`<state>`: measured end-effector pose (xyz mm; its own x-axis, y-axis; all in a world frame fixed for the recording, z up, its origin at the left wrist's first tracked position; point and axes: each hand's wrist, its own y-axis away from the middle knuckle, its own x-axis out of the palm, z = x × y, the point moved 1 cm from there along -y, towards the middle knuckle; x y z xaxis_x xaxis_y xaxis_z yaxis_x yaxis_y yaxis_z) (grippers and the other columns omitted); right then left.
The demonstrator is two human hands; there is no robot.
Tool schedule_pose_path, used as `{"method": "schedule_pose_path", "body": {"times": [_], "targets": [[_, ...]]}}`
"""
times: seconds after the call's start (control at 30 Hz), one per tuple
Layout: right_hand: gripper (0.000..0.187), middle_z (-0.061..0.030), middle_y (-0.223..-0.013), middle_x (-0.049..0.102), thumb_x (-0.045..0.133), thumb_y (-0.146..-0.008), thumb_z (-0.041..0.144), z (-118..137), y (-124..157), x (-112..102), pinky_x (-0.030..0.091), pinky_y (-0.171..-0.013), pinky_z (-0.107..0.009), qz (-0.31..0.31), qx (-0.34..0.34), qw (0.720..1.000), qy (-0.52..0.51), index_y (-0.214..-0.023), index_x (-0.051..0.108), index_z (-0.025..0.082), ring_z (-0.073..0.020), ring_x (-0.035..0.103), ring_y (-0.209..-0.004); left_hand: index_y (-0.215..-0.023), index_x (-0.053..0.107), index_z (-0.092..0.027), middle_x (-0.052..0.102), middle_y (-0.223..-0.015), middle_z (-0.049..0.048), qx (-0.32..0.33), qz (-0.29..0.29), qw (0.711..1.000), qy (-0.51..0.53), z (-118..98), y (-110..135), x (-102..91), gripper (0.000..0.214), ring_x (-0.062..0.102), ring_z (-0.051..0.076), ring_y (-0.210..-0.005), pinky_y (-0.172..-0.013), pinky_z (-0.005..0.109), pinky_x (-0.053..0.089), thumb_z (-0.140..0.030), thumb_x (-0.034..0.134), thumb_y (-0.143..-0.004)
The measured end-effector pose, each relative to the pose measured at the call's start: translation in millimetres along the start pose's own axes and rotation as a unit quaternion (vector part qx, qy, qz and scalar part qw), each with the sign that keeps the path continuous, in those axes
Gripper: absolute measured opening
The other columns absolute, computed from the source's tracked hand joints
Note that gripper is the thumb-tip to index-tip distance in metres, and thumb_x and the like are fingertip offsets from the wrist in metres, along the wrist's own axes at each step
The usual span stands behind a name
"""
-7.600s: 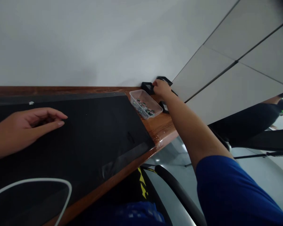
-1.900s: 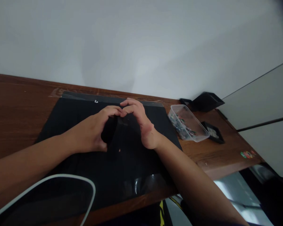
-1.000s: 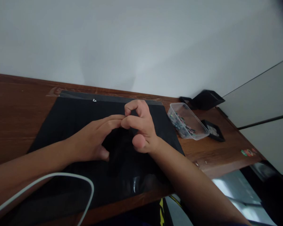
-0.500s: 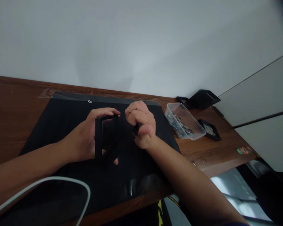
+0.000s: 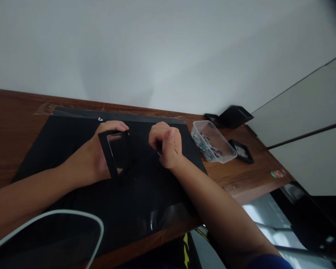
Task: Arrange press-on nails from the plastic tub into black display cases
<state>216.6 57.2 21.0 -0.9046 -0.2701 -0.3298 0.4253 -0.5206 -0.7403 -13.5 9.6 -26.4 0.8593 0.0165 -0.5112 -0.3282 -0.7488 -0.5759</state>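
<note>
My right hand [image 5: 169, 143] grips dark piece [image 5: 159, 146] | its 9 o'clock: left hand [image 5: 96, 155] clamps black frame [image 5: 108, 153] | seemingly handling step; next wants steadiness

The right hand [image 5: 168, 145] covers most of a dark object [image 5: 159, 148] with its fingers, so the shape of it cannot be told. The black frame [image 5: 108, 156] hides part of the left hand [image 5: 93, 160], and its own right side is lost against the black mat [image 5: 145, 194]. Near the worktop's [image 5: 226, 175] back right corner, the pieces [image 5: 208, 145] inside the clear container [image 5: 226, 160] are too small for naming. The white cable [image 5: 64, 212] is cut by the view's left and bottom edges.
</note>
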Motion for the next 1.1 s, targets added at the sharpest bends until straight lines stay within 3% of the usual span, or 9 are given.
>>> {"method": "schedule_pose_path", "body": {"times": [0.1,0.23,0.33,0.4,0.47,0.67,0.83,1.0,1.1], "targets": [[0.071,-0.0002,-0.061,0.048,0.015,-0.117,0.062,-2.9,0.7,-0.6,0.041,-0.071,-0.038,-0.005,0.044,0.999,-0.002,-0.063,0.042,0.026,-0.0161,0.047,-0.059,-0.137,0.058,-0.022,0.055,-0.147,0.0125,0.02,-0.072,0.994,-0.078,-1.2,-2.4,0.1,0.077,0.064,0.034,-0.134,-0.117,0.056,0.059,-0.054,0.094,-0.078],[0.074,-0.001,-0.064,0.047,0.007,-0.114,0.069,-7.9,0.0,-2.6,0.038,-0.065,-0.037,-0.031,0.086,0.996,-0.012,-0.065,0.041,0.027,-0.0171,0.045,-0.061,-0.129,0.058,-0.022,0.069,-0.138,0.0126,0.0,-0.096,0.989,-0.112,-7.4,-7.6,-6.3,0.068,0.068,0.034,-0.134,-0.122,0.062,0.052,-0.055,0.093,-0.081],[0.074,-0.0002,-0.063,0.042,0.008,-0.113,0.073,-10.8,-3.7,-5.2,0.038,-0.067,-0.037,-0.081,0.101,0.992,-0.002,-0.062,0.038,0.027,-0.0173,0.043,-0.061,-0.101,0.062,-0.025,0.076,-0.105,0.0003,0.059,-0.062,0.99,-0.114,-15.2,-10.9,-12.2,0.03,0.075,0.026,-0.122,-0.13,0.06,0.044,-0.044,0.084,-0.095],[0.074,0.0008,-0.06,0.039,0.014,-0.113,0.075,-11.6,-6.5,-6.4,0.037,-0.066,-0.037,-0.1,0.105,0.989,0.006,-0.06,0.036,0.028,-0.0172,0.04,-0.06,-0.091,0.063,-0.025,0.074,-0.089,-0.0051,0.113,-0.018,0.987,-0.11,-19.5,-12.2,-14.1,0.02,0.078,0.018,-0.1,-0.126,0.05,0.049,-0.032,0.079,-0.101],[0.074,0.0012,-0.059,0.038,0.017,-0.112,0.076,-11.8,-8.1,-7.1,0.037,-0.065,-0.037,-0.1,0.116,0.988,0.015,-0.058,0.034,0.028,-0.0169,0.039,-0.059,-0.092,0.066,-0.025,0.074,-0.086,-0.0067,0.154,0.011,0.982,-0.112,-22.6,-13.0,-14.9,0.014,0.074,0.014,-0.084,-0.116,0.04,0.055,-0.022,0.073,-0.104],[0.074,-0.0008,-0.065,0.05,0.018,-0.112,0.076,-14.6,-5.0,-7.5,0.046,-0.074,-0.035,-0.106,0.136,0.983,0.061,-0.063,0.041,0.027,-0.0164,0.053,-0.065,-0.11,0.074,-0.025,0.079,-0.096,-0.0023,0.21,0.011,0.951,-0.227,-29.1,-15.3,-18.4,0.026,0.07,0.016,-0.085,-0.093,0.038,0.048,-0.005,0.06,-0.102],[0.063,-0.0066,-0.097,0.075,0.026,-0.117,0.061,-15.6,-4.3,-7.8,0.053,-0.104,-0.039,-0.135,0.059,0.983,0.107,-0.086,0.067,0.024,-0.02,0.072,-0.103,-0.113,0.079,-0.024,0.074,-0.094,0.0011,0.225,-0.006,0.935,-0.275,-27.7,-15.4,-24.8,0.029,0.065,0.019,-0.087,-0.086,0.038,0.047,-0.005,0.063,-0.1],[0.047,-0.0134,-0.134,0.072,0.034,-0.116,0.058,-17.0,-5.8,-11.0,0.049,-0.119,-0.048,-0.165,0.019,0.969,0.185,-0.117,0.067,0.024,-0.0262,0.065,-0.137,-0.116,0.079,-0.024,0.075,-0.092,-0.0001,0.221,0.04,0.934,-0.277,-27.5,-12.2,-21.5,0.028,0.063,0.019,-0.083,-0.081,0.037,0.047,-0.009,0.061,-0.102],[0.037,-0.0158,-0.148,0.065,0.044,-0.113,0.056,-17.5,-7.6,-17.8,0.048,-0.12,-0.053,-0.171,0.008,0.965,0.2,-0.126,0.06,0.024,-0.0295,0.06,-0.144,-0.112,0.08,-0.026,0.079,-0.098,0.0009,0.204,0.079,0.944,-0.247,-30.4,-8.8,-13.4,0.033,0.068,0.021,-0.097,-0.093,0.04,0.051,-0.008,0.055,-0.1]]}}
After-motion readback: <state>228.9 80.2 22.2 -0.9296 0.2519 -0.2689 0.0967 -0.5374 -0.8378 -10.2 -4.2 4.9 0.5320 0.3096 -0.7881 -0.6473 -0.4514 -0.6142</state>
